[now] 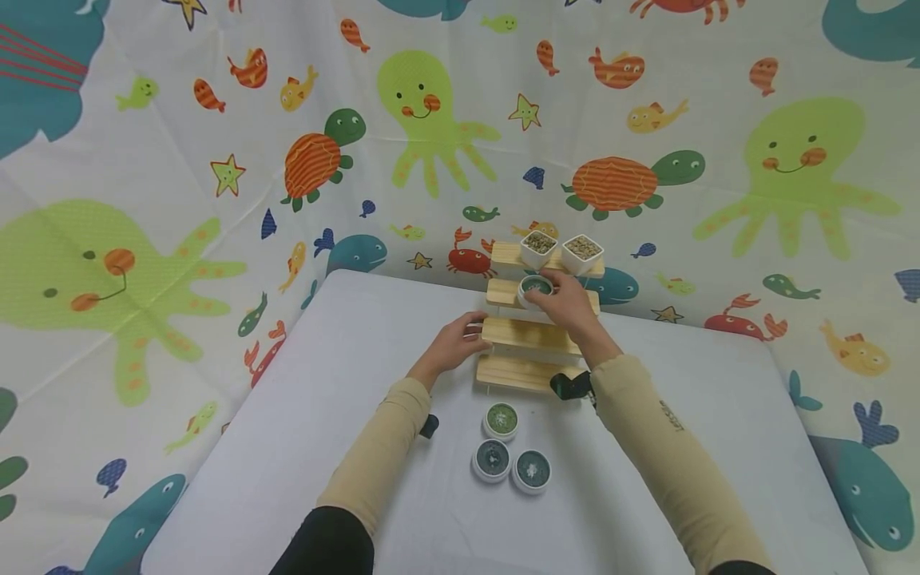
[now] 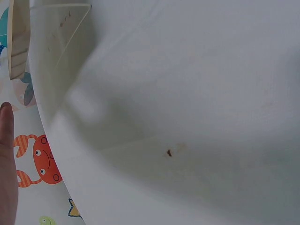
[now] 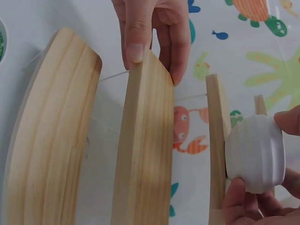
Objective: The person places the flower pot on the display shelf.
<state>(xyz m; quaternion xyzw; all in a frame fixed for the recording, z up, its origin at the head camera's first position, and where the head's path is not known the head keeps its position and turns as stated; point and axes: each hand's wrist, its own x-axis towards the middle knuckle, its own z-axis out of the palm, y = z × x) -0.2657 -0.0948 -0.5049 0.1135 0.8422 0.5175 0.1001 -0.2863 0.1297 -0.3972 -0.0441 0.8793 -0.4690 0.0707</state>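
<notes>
Right hand (image 1: 575,310) grip: pinching one white ribbed round pot with grey-green top (image 1: 535,299) at second tier from top of one pale wooden four-tier stand (image 1: 526,374). Left hand (image 1: 454,343) pinches third tier's end, probably steadying it. Two white square granule-filled pots (image 1: 583,255) up top; three more round pots (image 1: 492,461) on white bench (image 1: 632,503), likely kept within reach.

A white tabletop (image 1: 316,383) stands before a white backdrop (image 1: 690,56) printed with sea creatures. A pale green octopus (image 1: 417,88) smiles between two turtles (image 1: 614,185) with striped orange shells; a larger octopus (image 1: 72,263) spreads at the left, and a teal whale (image 1: 855,479) lies at lower right. The left wrist view shows an orange-red crab (image 2: 46,159) and a small dark fleck (image 2: 169,153) on the tabletop
</notes>
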